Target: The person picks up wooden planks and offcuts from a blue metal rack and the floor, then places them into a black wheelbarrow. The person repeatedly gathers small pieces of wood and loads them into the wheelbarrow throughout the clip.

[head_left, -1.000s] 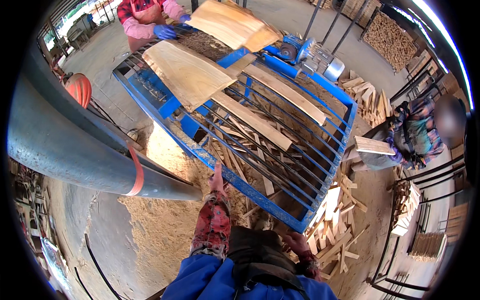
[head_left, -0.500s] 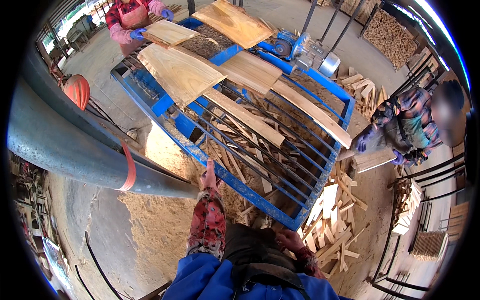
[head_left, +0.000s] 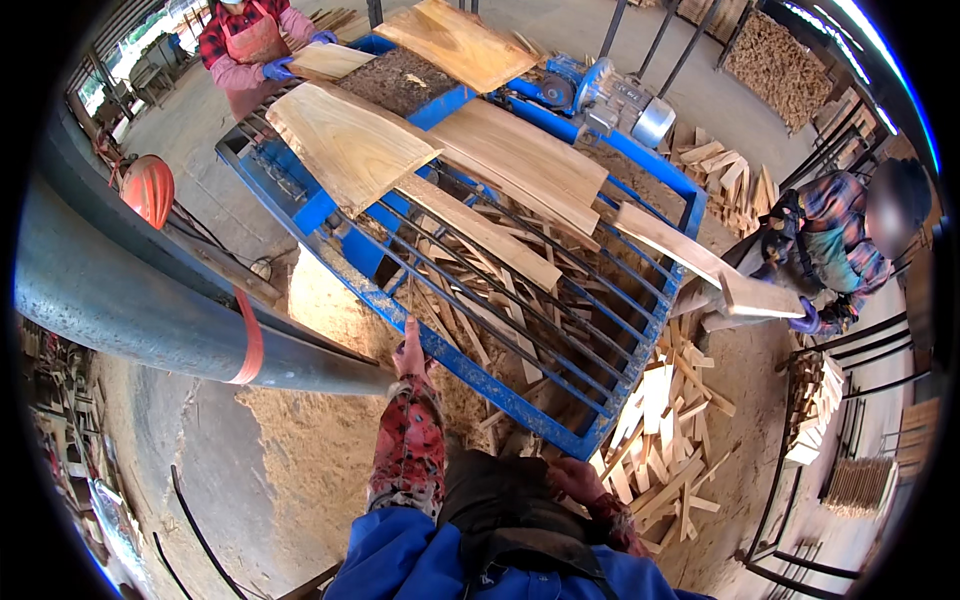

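Below me, my left hand point(head_left: 409, 357) is closed around the near blue rail point(head_left: 465, 385) of a machine frame with parallel bars. My right hand point(head_left: 577, 481) rests low against my dark apron point(head_left: 490, 500), its fingers partly hidden. A wide, rough-edged board point(head_left: 345, 145) lies across the frame's left half. Beside it a narrow plank point(head_left: 485, 232) rests on the bars. Farther back, another wide board point(head_left: 530, 155) lies on the table, with a narrow strip along its near edge. Both my hands are apart from the boards.
A co-worker point(head_left: 255, 50) at the far left touches a short board point(head_left: 328, 62). At the right, another co-worker point(head_left: 830, 240) holds a board point(head_left: 760, 297), meeting a long strip point(head_left: 670, 240). Offcuts point(head_left: 660, 420) pile beside the frame; a grey metal duct point(head_left: 190, 290) stands left.
The far wide board and its strip have slid right along the table. The right co-worker's board has risen to the long strip's end, and that strip has shifted right. My hands stay in place.
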Demonstrator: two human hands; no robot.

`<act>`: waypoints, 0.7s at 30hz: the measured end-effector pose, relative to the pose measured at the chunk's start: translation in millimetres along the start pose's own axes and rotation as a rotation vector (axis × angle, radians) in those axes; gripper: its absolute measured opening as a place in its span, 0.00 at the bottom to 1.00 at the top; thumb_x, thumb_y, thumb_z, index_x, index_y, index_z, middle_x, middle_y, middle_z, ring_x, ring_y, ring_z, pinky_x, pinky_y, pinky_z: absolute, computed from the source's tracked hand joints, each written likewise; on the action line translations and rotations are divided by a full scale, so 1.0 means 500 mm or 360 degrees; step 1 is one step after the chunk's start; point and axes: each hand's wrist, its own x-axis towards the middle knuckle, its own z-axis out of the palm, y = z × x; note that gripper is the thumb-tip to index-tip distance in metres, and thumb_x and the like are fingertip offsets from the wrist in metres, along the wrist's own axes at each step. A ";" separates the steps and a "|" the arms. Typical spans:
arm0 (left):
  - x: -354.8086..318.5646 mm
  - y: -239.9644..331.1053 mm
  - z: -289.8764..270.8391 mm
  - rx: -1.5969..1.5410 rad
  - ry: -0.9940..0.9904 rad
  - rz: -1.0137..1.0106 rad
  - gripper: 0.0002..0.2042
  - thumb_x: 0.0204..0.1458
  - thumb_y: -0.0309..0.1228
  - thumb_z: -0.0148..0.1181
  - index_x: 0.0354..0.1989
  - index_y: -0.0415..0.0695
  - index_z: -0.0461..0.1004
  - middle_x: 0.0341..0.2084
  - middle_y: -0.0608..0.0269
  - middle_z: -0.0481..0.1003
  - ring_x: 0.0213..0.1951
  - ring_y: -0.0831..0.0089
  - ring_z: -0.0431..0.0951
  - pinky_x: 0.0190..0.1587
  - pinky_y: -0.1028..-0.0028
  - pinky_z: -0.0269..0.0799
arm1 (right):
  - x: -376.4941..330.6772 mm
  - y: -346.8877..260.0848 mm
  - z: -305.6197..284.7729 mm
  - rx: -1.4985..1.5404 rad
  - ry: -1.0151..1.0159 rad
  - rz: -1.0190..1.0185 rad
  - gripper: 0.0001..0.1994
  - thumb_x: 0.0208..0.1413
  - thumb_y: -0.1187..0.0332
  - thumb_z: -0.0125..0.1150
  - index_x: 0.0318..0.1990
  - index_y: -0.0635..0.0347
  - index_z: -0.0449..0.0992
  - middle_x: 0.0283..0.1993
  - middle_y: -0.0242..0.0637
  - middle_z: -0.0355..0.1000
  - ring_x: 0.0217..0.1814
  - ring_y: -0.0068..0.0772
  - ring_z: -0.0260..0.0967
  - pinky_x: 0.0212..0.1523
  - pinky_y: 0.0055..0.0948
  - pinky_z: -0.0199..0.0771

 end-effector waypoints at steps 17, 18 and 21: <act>0.009 -0.002 -0.009 0.0035 -0.0008 0.0070 0.29 0.44 0.63 0.64 0.24 0.43 0.73 0.16 0.67 0.72 0.15 0.77 0.72 0.16 0.77 0.68 | 0.029 0.005 -0.016 -0.0072 -0.0070 -0.0108 0.16 0.62 0.66 0.56 0.50 0.71 0.74 0.33 0.39 0.78 0.28 0.25 0.76 0.27 0.25 0.77; 0.019 -0.008 -0.014 0.0041 -0.0015 0.0077 0.29 0.44 0.63 0.64 0.23 0.44 0.73 0.15 0.67 0.72 0.14 0.77 0.71 0.16 0.77 0.68 | 0.031 0.001 -0.014 -0.0081 -0.0075 -0.0092 0.16 0.62 0.65 0.56 0.50 0.70 0.74 0.32 0.39 0.78 0.28 0.25 0.76 0.27 0.25 0.77; 0.024 -0.009 -0.018 0.0063 -0.0068 0.0067 0.29 0.44 0.63 0.64 0.22 0.44 0.72 0.14 0.68 0.71 0.13 0.77 0.71 0.15 0.77 0.67 | 0.028 -0.012 -0.010 -0.0129 -0.0053 -0.0086 0.15 0.61 0.65 0.57 0.48 0.70 0.75 0.31 0.38 0.78 0.27 0.24 0.76 0.26 0.24 0.76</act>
